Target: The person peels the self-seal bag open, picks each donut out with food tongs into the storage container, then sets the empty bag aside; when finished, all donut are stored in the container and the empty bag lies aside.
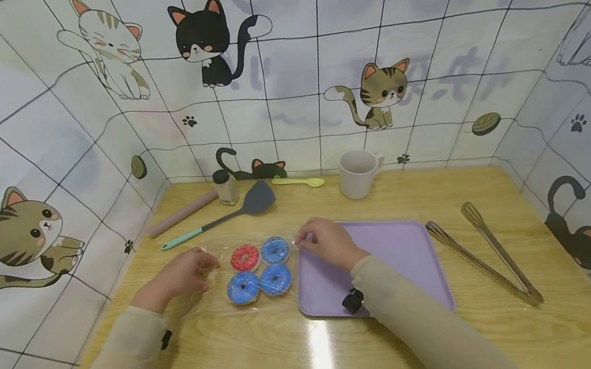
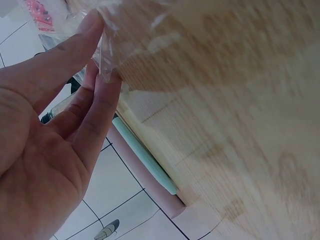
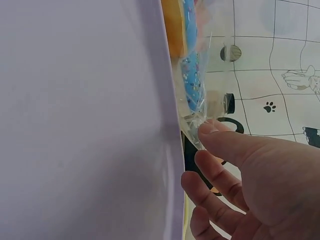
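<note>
A clear plastic bag (image 1: pixel 208 303) with one red sprinkled doughnut (image 1: pixel 236 261) and three blue doughnuts (image 1: pixel 244 296) inside lies left of centre on the table. My left hand (image 1: pixel 189 272) is at the bag's left end. In the left wrist view, its thumb and fingers pinch the crinkled film (image 2: pixel 111 42). At the bag's upper right corner is my right hand (image 1: pixel 330 245), over the left edge of a lilac tray (image 1: pixel 397 240). The right wrist view shows its thumb and forefinger pinching the bag's corner (image 3: pixel 196 119), with the other fingers loosely bent.
Behind the bag lie a spatula (image 1: pixel 258 199) with a mint handle, a pinkish rod (image 1: pixel 183 214), a black-capped shaker (image 1: pixel 226 190) and a yellow spoon (image 1: pixel 297 181). A pale mug (image 1: pixel 355 174) stands behind the tray. Metal tongs (image 1: pixel 499 248) lie to the right. Cat-print walls surround the table.
</note>
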A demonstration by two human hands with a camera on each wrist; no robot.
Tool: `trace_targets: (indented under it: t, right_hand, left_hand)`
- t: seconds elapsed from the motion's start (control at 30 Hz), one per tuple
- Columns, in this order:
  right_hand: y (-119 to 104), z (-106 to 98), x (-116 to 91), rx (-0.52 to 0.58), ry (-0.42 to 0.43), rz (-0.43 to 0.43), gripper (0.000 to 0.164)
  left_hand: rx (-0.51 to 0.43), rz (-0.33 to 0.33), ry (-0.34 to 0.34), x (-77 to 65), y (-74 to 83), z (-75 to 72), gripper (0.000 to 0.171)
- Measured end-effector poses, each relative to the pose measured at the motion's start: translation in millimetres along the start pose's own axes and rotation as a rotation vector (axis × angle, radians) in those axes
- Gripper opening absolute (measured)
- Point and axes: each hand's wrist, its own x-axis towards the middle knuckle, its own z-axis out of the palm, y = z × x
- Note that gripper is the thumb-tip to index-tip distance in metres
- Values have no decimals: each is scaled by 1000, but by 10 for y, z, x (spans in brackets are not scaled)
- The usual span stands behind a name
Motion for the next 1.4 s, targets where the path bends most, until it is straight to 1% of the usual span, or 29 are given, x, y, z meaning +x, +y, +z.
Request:
trace_targets:
  t: [0.1,0.13,0.17,0.2,0.33,0.43,0.53,0.7,0.87,1.0,1.1,1.13,1.2,1.23,1.3,1.4]
  right_hand:
    - [-3,-21,-28,-2,2,6,5]
    - [1,-24,-38,-6,3,12,6]
    - [7,-27,-47,-5,6,16,5]
    - [13,-29,-57,-6,6,21,5]
    - [55,-31,-88,-19,9,35,5]
    - [74,-44,-112,-27,13,62,4]
    - [80,-61,-130,-31,18,88,4]
    - [105,-81,-154,-47,21,84,3]
    - [121,-112,-197,-82,36,112,6]
    - [38,-121,-205,-87,28,105,8]
    - [-83,-109,-231,-67,-3,65,10]
    - [-126,-103,-246,-61,-12,49,11]
    - [-206,-91,-284,-63,-39,23,12]
    - [-242,-86,-306,-72,-53,18,12]
    - [-299,-77,-343,-92,-68,13,14]
    - [-349,-75,-388,-121,-82,24,16]
  left_hand:
    - [-16,-10,5,-20,15,-15,44]
    - [-18,-4,5,-26,23,-19,44]
    - [-26,-16,6,-30,32,-21,44]
    - [-29,-12,4,-34,38,-22,44]
    - [-59,-31,-8,-45,59,-17,43]
    - [-66,-43,-15,-53,65,-10,43]
    - [-44,-32,-10,-55,64,-11,43]
    - [-15,-16,5,-45,80,-33,44]
    - [-18,-10,-12,-33,95,-48,43]
    - [11,-13,-20,-31,124,-70,41]
    - [35,-31,-22,-22,174,-85,39]
    - [50,-27,-20,-17,194,-86,39]
    - [80,-19,0,-1,235,-76,39]
    - [98,-17,22,10,253,-62,39]
    - [135,7,84,30,294,-32,40]
    - [125,39,199,81,352,17,40]
